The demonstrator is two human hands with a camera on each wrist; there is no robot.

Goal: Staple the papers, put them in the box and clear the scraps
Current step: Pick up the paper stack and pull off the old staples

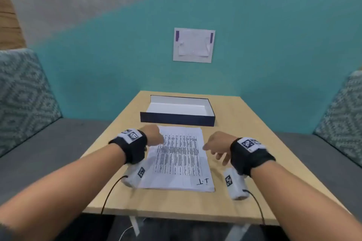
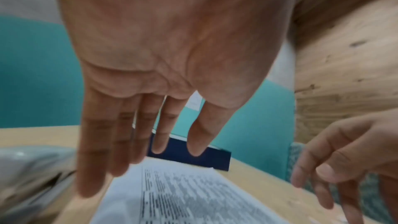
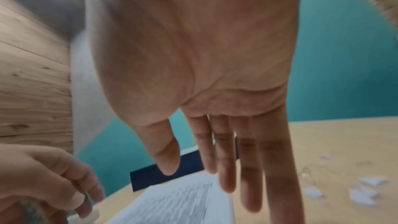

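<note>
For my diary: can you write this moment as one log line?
left hand open over papers | right hand open by papers | box empty | scraps on table

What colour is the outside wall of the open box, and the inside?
The box is dark navy blue outside and white inside; the head view shows it best.

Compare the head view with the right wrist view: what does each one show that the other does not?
Only the head view shows the white inside of the dark blue open box and the white sheet taped on the teal wall. Only the right wrist view shows small white paper scraps on the light wooden table. Both show the stack of printed white papers, the box, the open right hand and the left hand.
</note>
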